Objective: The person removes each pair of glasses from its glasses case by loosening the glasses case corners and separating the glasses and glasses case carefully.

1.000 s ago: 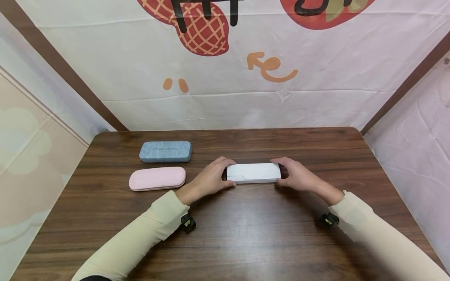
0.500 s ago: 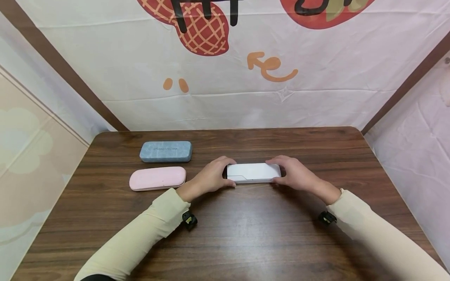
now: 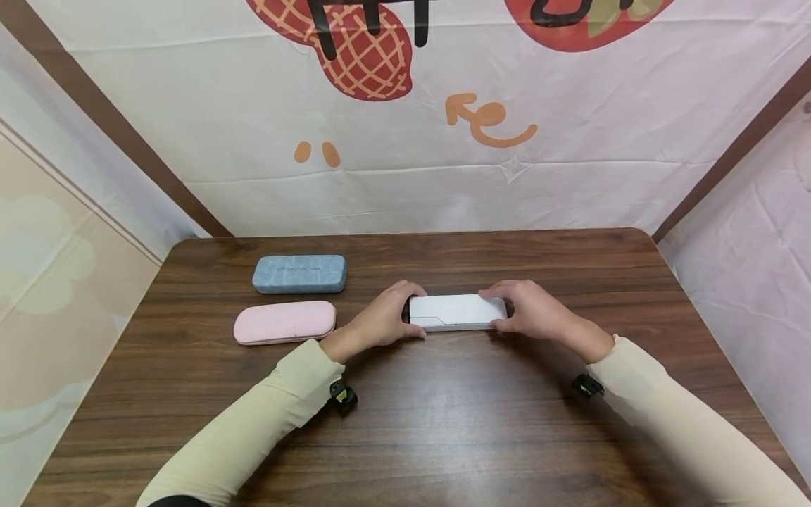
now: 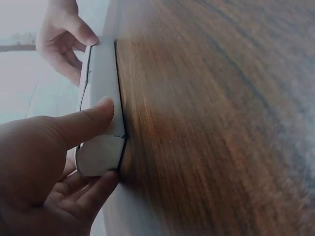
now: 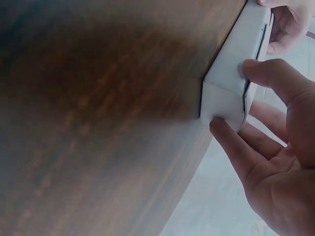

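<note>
A white glasses case (image 3: 456, 310) lies closed on the wooden table, its long side facing me. My left hand (image 3: 382, 317) holds its left end, thumb on the near side and fingers around the end and far side. At the other end my right hand (image 3: 535, 311) grips the case the same way, its thumb on the front. In the left wrist view, the left thumb (image 4: 88, 123) presses the case's long side wall. The right wrist view shows a fingertip of the right hand (image 5: 275, 157) against the end face of the case.
A pink glasses case (image 3: 285, 322) lies left of my left hand, close to the wrist. Behind it sits a blue glasses case (image 3: 300, 274) with small lettering. A printed cloth (image 3: 405, 190) hangs at the table's (image 3: 431, 415) back edge.
My right hand has shifted slightly left, further onto the white glasses case. The left hand and the cases stay practically where they were.
</note>
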A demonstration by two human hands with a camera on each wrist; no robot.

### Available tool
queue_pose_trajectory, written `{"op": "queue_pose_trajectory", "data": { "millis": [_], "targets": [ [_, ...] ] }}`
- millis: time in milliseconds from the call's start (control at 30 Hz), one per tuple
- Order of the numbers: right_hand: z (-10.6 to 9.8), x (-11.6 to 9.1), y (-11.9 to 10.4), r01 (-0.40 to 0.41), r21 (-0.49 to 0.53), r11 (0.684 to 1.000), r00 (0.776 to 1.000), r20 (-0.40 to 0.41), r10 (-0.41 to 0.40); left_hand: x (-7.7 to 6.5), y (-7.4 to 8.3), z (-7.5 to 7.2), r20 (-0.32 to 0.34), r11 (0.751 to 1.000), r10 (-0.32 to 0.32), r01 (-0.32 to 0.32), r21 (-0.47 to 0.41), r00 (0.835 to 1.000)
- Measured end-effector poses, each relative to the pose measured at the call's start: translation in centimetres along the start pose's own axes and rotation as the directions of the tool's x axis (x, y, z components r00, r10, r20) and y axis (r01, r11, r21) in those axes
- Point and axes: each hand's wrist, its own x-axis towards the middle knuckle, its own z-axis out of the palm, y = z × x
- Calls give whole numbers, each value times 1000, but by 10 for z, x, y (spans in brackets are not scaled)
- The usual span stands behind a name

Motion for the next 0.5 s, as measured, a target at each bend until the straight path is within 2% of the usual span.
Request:
{"op": "queue_pose_trajectory", "data": {
  "millis": [500],
  "targets": [
    [-16,13,3,45,-55,997,991,127,-38,2,1,-1,32,1000,-10,10,-17,999]
  ]
}}
